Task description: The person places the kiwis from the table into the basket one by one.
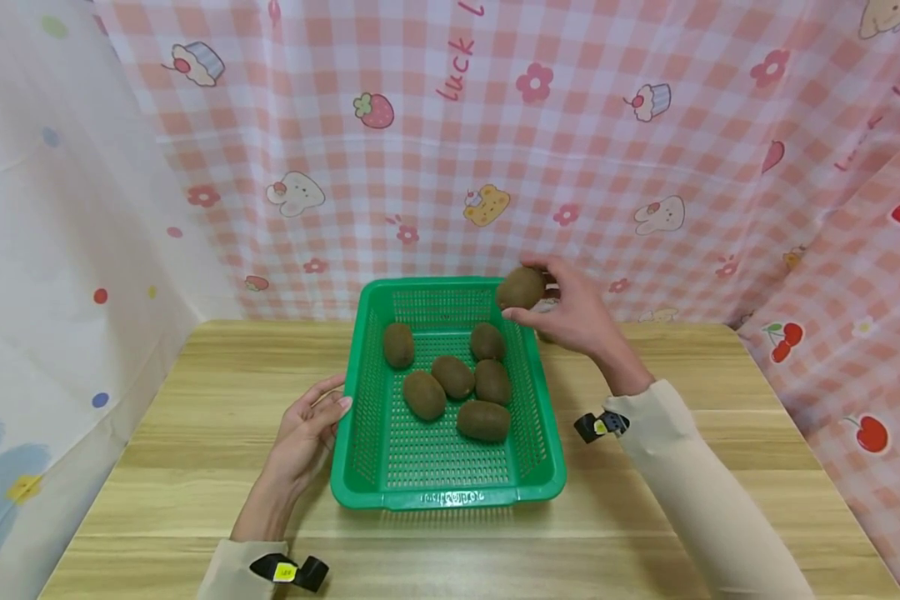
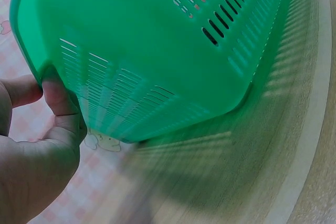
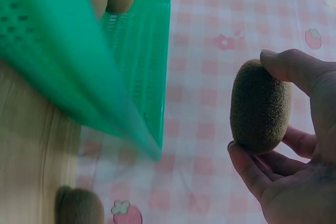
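A green slotted plastic basket (image 1: 528,400) sits mid-table with several brown kiwis (image 1: 453,377) inside. My right hand (image 1: 570,312) holds one more kiwi (image 1: 521,288) in its fingertips above the basket's far right corner; the right wrist view shows this kiwi (image 3: 260,107) pinched between thumb and fingers. My left hand (image 1: 311,425) rests on the table against the basket's left wall (image 2: 157,51), thumb (image 2: 59,95) touching the rim, fingers relaxed. Another kiwi (image 3: 79,206) lies on the table beside the basket.
The wooden table (image 1: 195,392) is hemmed in by a pink checked cloth (image 1: 495,142) at the back and right and a white dotted cloth (image 1: 60,250) on the left. Bare wood lies on both sides of the basket.
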`<action>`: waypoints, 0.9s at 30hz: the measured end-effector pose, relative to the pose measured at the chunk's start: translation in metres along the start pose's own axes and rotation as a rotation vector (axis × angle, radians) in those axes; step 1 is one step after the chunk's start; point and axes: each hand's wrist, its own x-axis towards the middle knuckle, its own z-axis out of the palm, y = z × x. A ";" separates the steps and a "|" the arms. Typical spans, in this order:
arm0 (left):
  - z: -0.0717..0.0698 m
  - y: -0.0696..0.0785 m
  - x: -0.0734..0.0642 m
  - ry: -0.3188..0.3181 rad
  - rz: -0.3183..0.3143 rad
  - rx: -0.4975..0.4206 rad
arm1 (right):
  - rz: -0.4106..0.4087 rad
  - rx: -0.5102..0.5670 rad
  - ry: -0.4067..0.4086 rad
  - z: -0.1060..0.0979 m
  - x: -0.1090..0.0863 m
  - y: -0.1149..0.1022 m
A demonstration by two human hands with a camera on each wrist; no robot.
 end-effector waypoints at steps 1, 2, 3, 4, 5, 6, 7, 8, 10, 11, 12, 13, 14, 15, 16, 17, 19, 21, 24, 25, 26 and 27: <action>0.000 0.000 0.000 0.000 0.000 -0.001 | -0.004 -0.001 -0.006 0.002 0.001 -0.002; 0.000 0.000 0.000 -0.001 0.001 -0.001 | -0.001 -0.004 -0.011 0.004 0.002 -0.004; 0.000 0.000 0.000 0.000 0.001 -0.002 | -0.001 -0.009 -0.016 0.006 0.004 -0.005; 0.000 0.000 0.000 0.001 0.001 -0.003 | -0.001 -0.013 -0.023 0.008 0.006 -0.006; 0.000 0.000 0.000 0.001 0.001 -0.003 | 0.001 -0.014 -0.032 0.010 0.008 -0.008; 0.000 0.000 0.000 0.002 0.000 -0.003 | 0.000 -0.017 -0.043 0.012 0.010 -0.009; 0.000 0.001 0.000 0.002 -0.001 -0.003 | -0.004 -0.025 -0.051 0.014 0.011 -0.010; 0.000 0.001 0.000 0.001 -0.001 -0.003 | -0.002 -0.029 -0.059 0.017 0.013 -0.011; 0.000 0.001 0.000 0.000 -0.001 -0.004 | -0.003 -0.028 -0.075 0.020 0.016 -0.011; 0.000 0.002 0.000 -0.001 -0.001 -0.004 | 0.000 -0.029 -0.080 0.022 0.017 -0.012; 0.000 0.002 0.000 -0.001 0.000 -0.005 | 0.003 -0.034 -0.086 0.024 0.018 -0.012; 0.000 0.002 0.000 -0.001 -0.001 -0.006 | 0.008 -0.033 -0.090 0.026 0.019 -0.012; 0.001 0.002 -0.001 -0.003 -0.001 -0.008 | 0.015 -0.030 -0.098 0.028 0.020 -0.013; 0.000 0.002 -0.001 -0.001 -0.001 -0.007 | 0.018 -0.034 -0.104 0.030 0.021 -0.013; 0.000 0.003 -0.001 -0.001 -0.002 -0.008 | 0.021 -0.034 -0.112 0.033 0.021 -0.013; 0.000 0.003 -0.001 0.002 -0.001 -0.008 | 0.022 -0.036 -0.119 0.035 0.022 -0.013; 0.000 0.002 -0.002 0.003 0.000 -0.007 | 0.017 -0.033 -0.132 0.039 0.024 -0.012; -0.001 0.001 -0.002 0.004 0.004 -0.005 | 0.010 -0.043 -0.139 0.042 0.025 -0.010; 0.000 0.000 -0.001 0.001 0.017 -0.012 | 0.006 -0.035 -0.149 0.044 0.026 -0.009; 0.000 -0.001 -0.001 0.000 0.022 -0.015 | 0.009 -0.026 -0.155 0.044 0.026 -0.008; 0.000 -0.002 0.000 -0.001 0.026 -0.018 | 0.017 -0.019 -0.160 0.044 0.026 -0.007; 0.001 -0.002 0.000 -0.002 0.031 -0.021 | 0.027 -0.008 -0.165 0.043 0.026 -0.006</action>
